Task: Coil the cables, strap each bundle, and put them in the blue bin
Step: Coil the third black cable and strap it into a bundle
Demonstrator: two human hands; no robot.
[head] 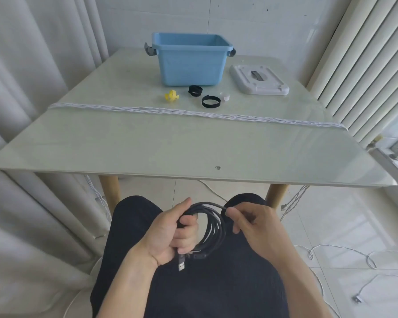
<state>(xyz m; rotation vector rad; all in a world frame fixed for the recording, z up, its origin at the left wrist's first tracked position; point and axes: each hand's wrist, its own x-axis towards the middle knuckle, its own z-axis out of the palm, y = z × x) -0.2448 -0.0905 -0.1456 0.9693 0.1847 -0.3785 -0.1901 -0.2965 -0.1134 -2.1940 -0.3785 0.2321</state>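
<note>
At the bottom centre, the left hand (170, 232) grips a coiled black cable (213, 228) while the right hand (251, 223) pinches its top strand. Across the table (124, 143) lies a white cable (193, 113); beyond it straps (211, 101), blue bin (191, 63) and grey lid (259, 80)

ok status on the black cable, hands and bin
Left hand grips the coiled black cable over the lap; right hand pinches its loose end. Blue bin open, straps on table. Nothing in the way.

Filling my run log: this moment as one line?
stage: coiling | left hand: holds black cable coil | right hand: pinches cable | blue bin: open
</note>
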